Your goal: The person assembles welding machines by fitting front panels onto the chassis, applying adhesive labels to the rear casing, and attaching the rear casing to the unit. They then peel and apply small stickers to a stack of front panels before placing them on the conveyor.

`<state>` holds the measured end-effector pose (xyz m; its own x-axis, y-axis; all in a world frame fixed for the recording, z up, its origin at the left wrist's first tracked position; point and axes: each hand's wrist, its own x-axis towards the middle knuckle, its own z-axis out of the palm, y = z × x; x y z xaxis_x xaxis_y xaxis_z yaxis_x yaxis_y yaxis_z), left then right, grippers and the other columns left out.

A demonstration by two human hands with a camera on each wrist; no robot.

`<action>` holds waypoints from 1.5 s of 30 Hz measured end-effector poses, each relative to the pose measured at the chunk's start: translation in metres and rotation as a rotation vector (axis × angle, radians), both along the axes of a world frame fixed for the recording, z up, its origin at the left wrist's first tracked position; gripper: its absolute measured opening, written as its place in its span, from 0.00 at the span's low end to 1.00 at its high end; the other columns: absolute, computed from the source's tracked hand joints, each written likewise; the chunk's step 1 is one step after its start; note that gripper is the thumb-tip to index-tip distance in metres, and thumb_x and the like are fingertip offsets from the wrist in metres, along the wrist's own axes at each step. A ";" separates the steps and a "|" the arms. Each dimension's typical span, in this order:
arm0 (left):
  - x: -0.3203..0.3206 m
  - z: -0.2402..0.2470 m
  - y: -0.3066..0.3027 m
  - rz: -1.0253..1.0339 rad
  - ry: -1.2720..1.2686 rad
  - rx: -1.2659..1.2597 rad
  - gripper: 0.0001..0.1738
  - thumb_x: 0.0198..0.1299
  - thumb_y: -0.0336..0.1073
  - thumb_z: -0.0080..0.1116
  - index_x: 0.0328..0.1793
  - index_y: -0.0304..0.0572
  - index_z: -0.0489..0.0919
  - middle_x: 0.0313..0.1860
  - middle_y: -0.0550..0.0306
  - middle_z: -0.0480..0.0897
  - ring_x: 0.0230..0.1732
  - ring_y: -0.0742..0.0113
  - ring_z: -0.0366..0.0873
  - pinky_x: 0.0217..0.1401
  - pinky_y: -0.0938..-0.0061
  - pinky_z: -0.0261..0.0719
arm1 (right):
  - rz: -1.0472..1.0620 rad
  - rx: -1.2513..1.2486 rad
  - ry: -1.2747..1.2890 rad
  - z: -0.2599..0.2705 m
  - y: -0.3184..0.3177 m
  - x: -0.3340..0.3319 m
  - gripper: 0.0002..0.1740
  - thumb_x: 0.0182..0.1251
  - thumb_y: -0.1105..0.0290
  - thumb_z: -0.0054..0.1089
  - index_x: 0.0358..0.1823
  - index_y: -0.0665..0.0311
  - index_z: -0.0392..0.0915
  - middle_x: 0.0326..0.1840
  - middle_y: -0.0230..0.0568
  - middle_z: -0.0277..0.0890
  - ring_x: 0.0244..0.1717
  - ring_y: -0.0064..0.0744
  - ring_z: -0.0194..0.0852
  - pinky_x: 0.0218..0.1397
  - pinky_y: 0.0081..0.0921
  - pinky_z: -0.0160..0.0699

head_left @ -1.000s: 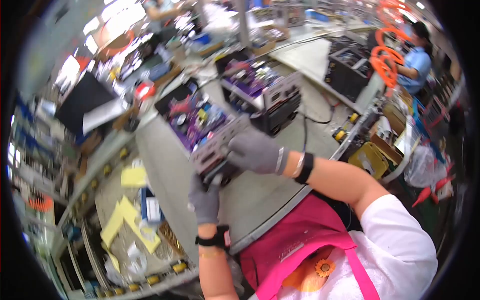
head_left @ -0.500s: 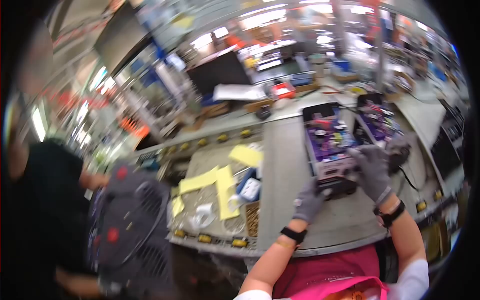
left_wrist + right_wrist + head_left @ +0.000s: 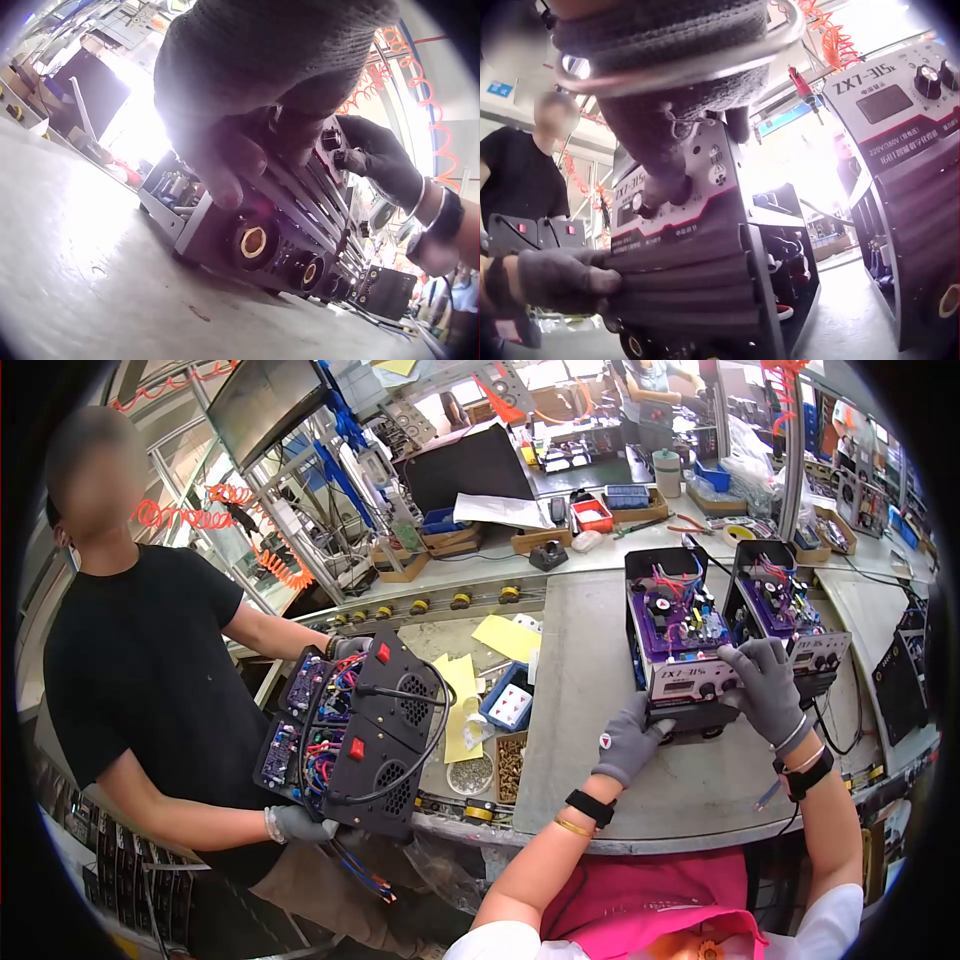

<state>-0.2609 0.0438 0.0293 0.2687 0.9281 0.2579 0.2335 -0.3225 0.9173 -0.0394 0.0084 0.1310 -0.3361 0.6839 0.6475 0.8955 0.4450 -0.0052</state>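
An open-topped welding machine (image 3: 690,630) with a purple circuit board stands on the grey bench, its white ZX7-315 front panel facing me. My right hand (image 3: 768,685), in a grey glove, pinches a knob at the right of that panel. My gloved left hand (image 3: 625,745) holds the panel's lower left corner, thumb along the dark louvres (image 3: 682,274); some of its fingers are hidden. In the left wrist view the left fingertips (image 3: 226,193) bend down at the casing above a round brass-centred socket (image 3: 255,240). A second such machine (image 3: 780,605) stands just to the right.
At the left, a person in a black shirt (image 3: 150,660) carries two joined machines (image 3: 375,730) with hanging cables. Yellow paper sheets (image 3: 460,700), a blue bin (image 3: 508,695) and a box of brass parts (image 3: 510,765) lie left of the bench. Pliers (image 3: 690,523) lie behind.
The head view has swung left and steadied, bringing in the person with the two machines. Both my hands stay at the same machine's front; the right hand's fingers are now at the knob.
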 end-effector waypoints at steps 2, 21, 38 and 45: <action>0.000 -0.005 0.000 0.022 0.004 0.021 0.25 0.55 0.36 0.66 0.57 0.36 0.73 0.39 0.44 0.83 0.39 0.54 0.81 0.41 0.68 0.78 | -0.032 0.000 -0.004 0.005 -0.006 -0.007 0.39 0.34 0.68 0.75 0.57 0.54 0.74 0.46 0.37 0.67 0.50 0.42 0.64 0.53 0.37 0.71; -0.020 0.027 -0.010 0.037 0.457 0.008 0.32 0.59 0.51 0.62 0.60 0.31 0.72 0.29 0.48 0.82 0.30 0.60 0.76 0.40 0.65 0.72 | -0.598 0.152 0.648 -0.010 -0.292 0.126 0.12 0.54 0.71 0.62 0.41 0.63 0.81 0.37 0.42 0.79 0.41 0.41 0.79 0.47 0.34 0.77; -0.058 0.074 -0.094 0.176 0.102 0.046 0.39 0.57 0.32 0.62 0.73 0.43 0.57 0.51 0.49 0.76 0.43 0.70 0.75 0.44 0.75 0.78 | -1.531 -0.343 0.268 -0.125 -0.444 0.529 0.12 0.65 0.71 0.50 0.47 0.64 0.79 0.43 0.48 0.79 0.38 0.34 0.78 0.41 0.30 0.76; -0.051 0.084 -0.146 0.093 -0.007 -0.106 0.39 0.58 0.31 0.61 0.74 0.41 0.55 0.52 0.47 0.76 0.44 0.69 0.77 0.48 0.74 0.77 | -1.539 -0.233 0.399 -0.129 -0.457 0.538 0.14 0.64 0.74 0.51 0.50 0.66 0.78 0.43 0.44 0.78 0.38 0.30 0.75 0.39 0.26 0.74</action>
